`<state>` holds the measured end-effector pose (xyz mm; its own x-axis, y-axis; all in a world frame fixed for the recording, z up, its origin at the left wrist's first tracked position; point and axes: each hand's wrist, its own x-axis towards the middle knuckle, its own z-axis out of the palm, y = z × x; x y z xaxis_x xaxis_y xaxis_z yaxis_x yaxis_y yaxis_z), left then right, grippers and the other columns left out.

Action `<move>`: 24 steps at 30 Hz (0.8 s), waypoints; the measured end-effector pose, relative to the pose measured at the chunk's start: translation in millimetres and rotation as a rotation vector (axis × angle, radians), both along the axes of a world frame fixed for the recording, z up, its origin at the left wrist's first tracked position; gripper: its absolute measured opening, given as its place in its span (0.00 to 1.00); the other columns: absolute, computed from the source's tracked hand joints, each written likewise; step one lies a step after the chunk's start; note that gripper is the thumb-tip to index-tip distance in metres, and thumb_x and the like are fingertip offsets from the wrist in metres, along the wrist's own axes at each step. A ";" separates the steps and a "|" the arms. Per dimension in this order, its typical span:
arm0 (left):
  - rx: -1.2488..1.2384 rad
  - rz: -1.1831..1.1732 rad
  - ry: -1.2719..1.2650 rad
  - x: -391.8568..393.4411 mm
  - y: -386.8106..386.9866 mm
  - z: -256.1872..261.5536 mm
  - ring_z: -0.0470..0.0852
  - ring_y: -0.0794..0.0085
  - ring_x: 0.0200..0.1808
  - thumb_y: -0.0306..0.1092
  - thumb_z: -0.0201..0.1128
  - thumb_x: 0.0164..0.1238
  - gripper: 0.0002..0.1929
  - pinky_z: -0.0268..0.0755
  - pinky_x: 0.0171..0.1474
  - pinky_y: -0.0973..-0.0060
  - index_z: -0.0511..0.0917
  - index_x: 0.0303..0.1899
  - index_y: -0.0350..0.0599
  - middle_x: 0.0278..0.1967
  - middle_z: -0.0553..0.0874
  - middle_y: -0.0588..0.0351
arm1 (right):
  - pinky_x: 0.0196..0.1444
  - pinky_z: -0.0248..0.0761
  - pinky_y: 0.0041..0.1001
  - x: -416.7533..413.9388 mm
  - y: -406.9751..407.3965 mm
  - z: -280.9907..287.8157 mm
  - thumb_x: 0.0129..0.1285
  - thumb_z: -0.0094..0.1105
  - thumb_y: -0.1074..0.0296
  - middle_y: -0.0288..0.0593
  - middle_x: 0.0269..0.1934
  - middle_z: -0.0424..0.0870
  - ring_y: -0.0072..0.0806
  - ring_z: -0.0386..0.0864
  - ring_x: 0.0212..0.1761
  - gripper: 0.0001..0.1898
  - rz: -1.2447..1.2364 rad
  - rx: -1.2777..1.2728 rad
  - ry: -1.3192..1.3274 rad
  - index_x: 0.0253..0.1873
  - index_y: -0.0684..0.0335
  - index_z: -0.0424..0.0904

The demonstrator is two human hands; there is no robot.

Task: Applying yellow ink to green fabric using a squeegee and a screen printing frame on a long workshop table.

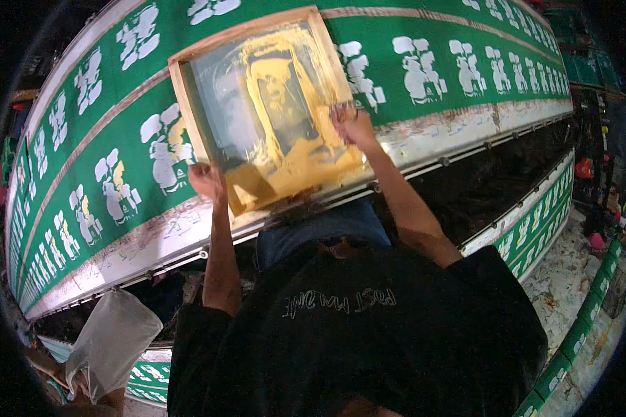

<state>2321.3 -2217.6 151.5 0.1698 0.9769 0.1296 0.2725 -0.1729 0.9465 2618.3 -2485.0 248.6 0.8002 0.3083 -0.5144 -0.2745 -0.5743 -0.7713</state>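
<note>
A wooden-framed printing screen (245, 32) lies tilted over green fabric (383, 68) on a long table. Thick yellow ink (313, 161) is smeared over its mesh, heaviest along the near side and around a darker rectangular area. My left hand (208, 180) is closed at the left rail, near the lower corner. At the right rail, my right hand (352, 125) has its fingers curled over the wood, slightly blurred. Left of the screen, a white printed figure (161, 146) carries yellow patches. Another white figure (417, 73), to the right, shows no yellow.
A metal rail with round fittings (443, 161) runs along the table's near edge. Behind me stands another table with printed green fabric (537, 234). A whitish translucent bag (117, 339) is at lower left. A green printed strip (579, 323) curves along the right.
</note>
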 end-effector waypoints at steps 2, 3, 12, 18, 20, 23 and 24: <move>0.089 -0.003 0.220 59.4 -30.6 5.7 0.69 0.63 0.26 0.31 0.73 0.48 0.15 0.65 0.32 0.63 0.71 0.28 0.41 0.25 0.74 0.54 | 0.30 0.76 0.32 62.7 -39.6 -1.4 0.67 0.64 0.47 0.42 0.25 0.86 0.31 0.84 0.23 0.19 0.130 -0.171 -0.227 0.38 0.60 0.85; 0.069 0.083 0.129 68.0 -45.6 2.4 0.70 0.60 0.27 0.31 0.72 0.47 0.14 0.66 0.34 0.61 0.70 0.26 0.41 0.25 0.74 0.51 | 0.31 0.77 0.32 80.6 -37.3 9.8 0.65 0.68 0.48 0.42 0.26 0.88 0.31 0.84 0.24 0.19 0.219 -0.165 -0.219 0.37 0.61 0.87; 0.179 -0.063 0.154 176.3 -172.1 25.4 0.69 0.58 0.28 0.27 0.69 0.49 0.14 0.62 0.34 0.60 0.66 0.26 0.40 0.24 0.70 0.52 | 0.33 0.79 0.37 160.0 -210.1 -27.1 0.50 0.79 0.51 0.44 0.26 0.87 0.39 0.85 0.27 0.19 0.146 -0.109 -0.571 0.37 0.61 0.87; 0.102 -0.233 0.062 178.6 -161.8 -13.3 0.69 0.58 0.31 0.25 0.68 0.53 0.14 0.61 0.36 0.61 0.66 0.28 0.40 0.27 0.70 0.50 | 0.61 0.71 0.43 159.5 -219.9 -16.3 0.57 0.72 0.53 0.42 0.33 0.88 0.43 0.83 0.48 0.14 0.287 -0.098 -0.598 0.42 0.54 0.87; 0.131 -0.222 0.164 176.9 -169.9 4.5 0.69 0.55 0.32 0.26 0.68 0.53 0.14 0.62 0.37 0.59 0.67 0.29 0.40 0.27 0.70 0.50 | 0.65 0.67 0.44 144.5 -207.5 -0.9 0.59 0.71 0.54 0.43 0.38 0.88 0.43 0.83 0.50 0.14 0.313 -0.189 -0.703 0.44 0.53 0.87; 0.190 -0.146 0.345 184.6 -176.5 28.1 0.70 0.51 0.33 0.28 0.68 0.54 0.14 0.62 0.39 0.54 0.67 0.30 0.40 0.28 0.70 0.49 | 0.72 0.58 0.48 115.2 -183.1 7.3 0.62 0.69 0.55 0.48 0.53 0.85 0.48 0.81 0.54 0.13 0.451 -0.414 -1.074 0.46 0.53 0.86; 0.188 -0.109 0.388 176.1 -175.0 28.2 0.70 0.50 0.34 0.29 0.68 0.54 0.14 0.63 0.40 0.54 0.67 0.31 0.40 0.28 0.70 0.49 | 0.71 0.64 0.46 112.5 -158.4 18.0 0.65 0.65 0.58 0.49 0.59 0.81 0.50 0.81 0.56 0.11 0.682 -0.409 -0.987 0.49 0.53 0.86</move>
